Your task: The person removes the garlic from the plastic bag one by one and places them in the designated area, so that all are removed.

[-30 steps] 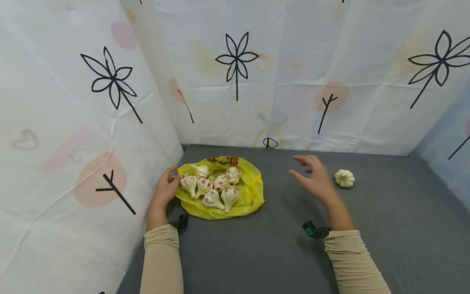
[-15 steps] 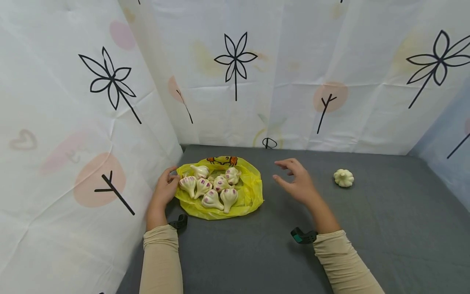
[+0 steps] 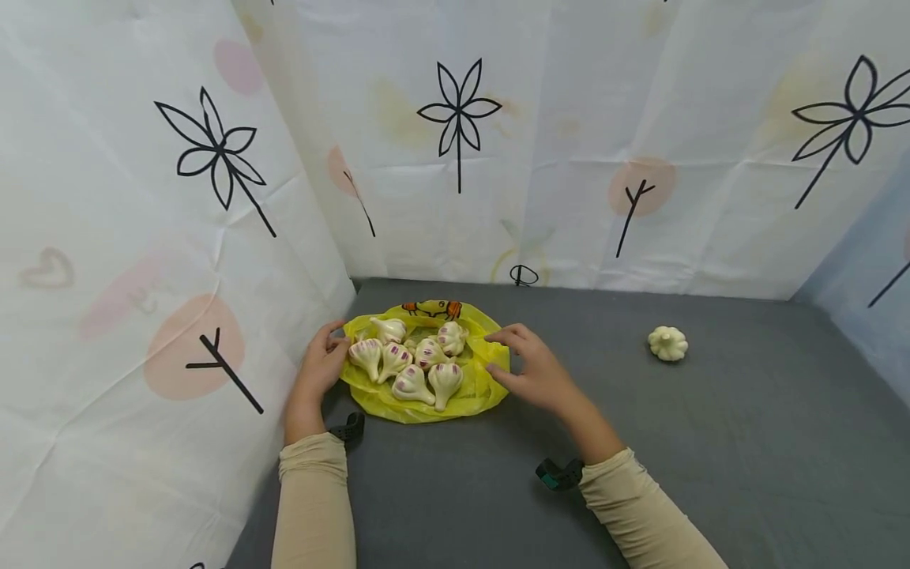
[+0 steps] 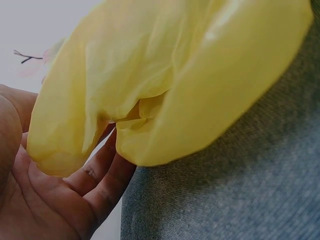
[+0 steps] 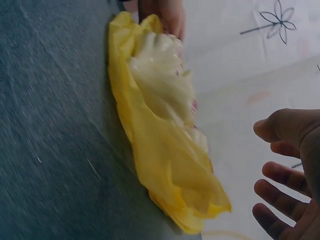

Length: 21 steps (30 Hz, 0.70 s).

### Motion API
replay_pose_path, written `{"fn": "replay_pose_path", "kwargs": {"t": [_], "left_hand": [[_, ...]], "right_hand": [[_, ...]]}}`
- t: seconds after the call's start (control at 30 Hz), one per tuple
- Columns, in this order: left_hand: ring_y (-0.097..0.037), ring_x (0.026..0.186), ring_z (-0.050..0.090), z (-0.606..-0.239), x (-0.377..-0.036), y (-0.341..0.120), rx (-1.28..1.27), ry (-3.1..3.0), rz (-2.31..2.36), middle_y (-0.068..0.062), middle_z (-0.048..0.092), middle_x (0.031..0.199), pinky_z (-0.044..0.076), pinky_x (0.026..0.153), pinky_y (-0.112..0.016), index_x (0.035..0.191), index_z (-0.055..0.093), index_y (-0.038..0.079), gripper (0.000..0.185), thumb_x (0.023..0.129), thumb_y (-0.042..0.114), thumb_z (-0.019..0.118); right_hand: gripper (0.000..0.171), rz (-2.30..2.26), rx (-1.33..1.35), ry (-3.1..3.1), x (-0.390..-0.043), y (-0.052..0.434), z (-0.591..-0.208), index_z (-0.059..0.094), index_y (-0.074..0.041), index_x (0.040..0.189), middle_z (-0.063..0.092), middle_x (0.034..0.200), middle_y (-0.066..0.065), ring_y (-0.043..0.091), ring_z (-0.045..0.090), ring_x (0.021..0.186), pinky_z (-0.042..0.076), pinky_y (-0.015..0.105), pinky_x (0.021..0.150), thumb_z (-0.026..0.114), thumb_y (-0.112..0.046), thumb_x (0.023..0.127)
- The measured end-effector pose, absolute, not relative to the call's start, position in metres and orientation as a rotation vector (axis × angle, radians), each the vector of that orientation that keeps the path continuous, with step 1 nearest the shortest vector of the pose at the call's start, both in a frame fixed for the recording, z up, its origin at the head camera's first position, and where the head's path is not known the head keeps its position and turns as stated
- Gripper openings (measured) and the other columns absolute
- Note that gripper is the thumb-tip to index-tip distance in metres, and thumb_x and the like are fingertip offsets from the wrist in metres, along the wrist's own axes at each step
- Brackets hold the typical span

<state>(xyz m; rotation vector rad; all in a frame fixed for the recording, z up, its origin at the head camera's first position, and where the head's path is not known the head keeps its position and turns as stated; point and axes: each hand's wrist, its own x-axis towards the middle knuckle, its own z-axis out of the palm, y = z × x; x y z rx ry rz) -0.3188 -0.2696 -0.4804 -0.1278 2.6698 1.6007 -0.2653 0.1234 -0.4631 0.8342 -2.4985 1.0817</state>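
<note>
Yellow plastic bag (image 3: pixel 483 378) lies spread open near the left back corner of the grey cloth-covered table (image 3: pixel 711 474), its thin, glossy, crinkled film making a shallow nest. White sheets printed with black flowers (image 3: pixel 458 114) wall the table at the back and on the left, meeting close behind the bag, so room there is tight; to the right and toward the person the felt-like grey surface runs wide and bare.

Inside the bag sits a heap of garlic bulbs (image 3: pixel 415 362), pale, smooth and rounded with purple streaks and stubby stems. One more lone garlic bulb (image 3: pixel 667 344), cream and ribbed, rests well apart on the right.

Left hand (image 3: pixel 321 367) is at the bag's left rim, fingers curled round the film's edge; the left wrist view shows the yellow film draped across its fingers (image 4: pixel 107 167). Right hand (image 3: pixel 535 370) is at the right rim, fingers loosely spread and slightly bent, gripping nothing; whether the tips touch the plastic cannot be told.
</note>
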Motion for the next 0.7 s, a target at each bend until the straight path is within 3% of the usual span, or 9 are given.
{"fn": "replay_pose_path", "kwargs": {"t": [0.13, 0.33, 0.47, 0.6, 0.7], "left_hand": [[-0.028, 0.116, 0.055, -0.480, -0.319, -0.269, -0.116, 2.680, 1.607, -0.015, 0.056, 0.135, 0.045, 0.089, -0.036, 0.155, 0.031, 0.025, 0.052, 0.105, 0.034, 0.044], [-0.029, 0.121, 0.054, -0.478, -0.319, -0.268, -0.117, 2.675, 1.607, -0.016, 0.056, 0.135, 0.044, 0.094, -0.038, 0.155, 0.031, 0.023, 0.052, 0.105, 0.032, 0.045], [-0.027, 0.115, 0.055, -0.478, -0.320, -0.267, -0.120, 2.677, 1.601, -0.015, 0.057, 0.133, 0.045, 0.090, -0.037, 0.155, 0.031, 0.023, 0.052, 0.105, 0.032, 0.044], [-0.025, 0.108, 0.055, -0.478, -0.322, -0.267, -0.129, 2.663, 1.611, -0.013, 0.056, 0.129, 0.045, 0.086, -0.035, 0.154, 0.031, 0.025, 0.051, 0.105, 0.031, 0.044], [-0.026, 0.114, 0.054, -0.478, -0.321, -0.268, -0.125, 2.653, 1.606, -0.013, 0.055, 0.132, 0.045, 0.089, -0.037, 0.154, 0.030, 0.025, 0.051, 0.105, 0.031, 0.044]], "right_hand": [[0.039, 1.014, 0.878, -2.513, -0.263, 0.108, -0.467, 0.063, -0.019, 0.126, 0.057, 0.119, 0.001, 0.025, 0.058, 0.110, 0.050, 0.042, 0.092, 0.073, -0.026, 0.089], [0.041, 0.834, 0.973, -2.520, -0.258, 0.087, -0.476, 0.064, -0.016, 0.128, 0.058, 0.118, 0.000, 0.016, 0.057, 0.103, 0.051, 0.036, 0.084, 0.072, -0.023, 0.088], [0.045, 0.755, 1.023, -2.515, -0.254, 0.077, -0.482, 0.063, -0.017, 0.129, 0.058, 0.121, 0.000, 0.016, 0.056, 0.105, 0.050, 0.036, 0.086, 0.073, -0.023, 0.086], [0.049, 0.769, 1.055, -2.518, -0.252, 0.071, -0.488, 0.061, -0.017, 0.132, 0.056, 0.128, 0.005, 0.019, 0.055, 0.111, 0.050, 0.039, 0.089, 0.074, -0.022, 0.085], [0.053, 0.771, 1.077, -2.523, -0.252, 0.068, -0.492, 0.059, -0.016, 0.135, 0.053, 0.134, 0.010, 0.020, 0.054, 0.113, 0.049, 0.040, 0.090, 0.074, -0.022, 0.085]]}}
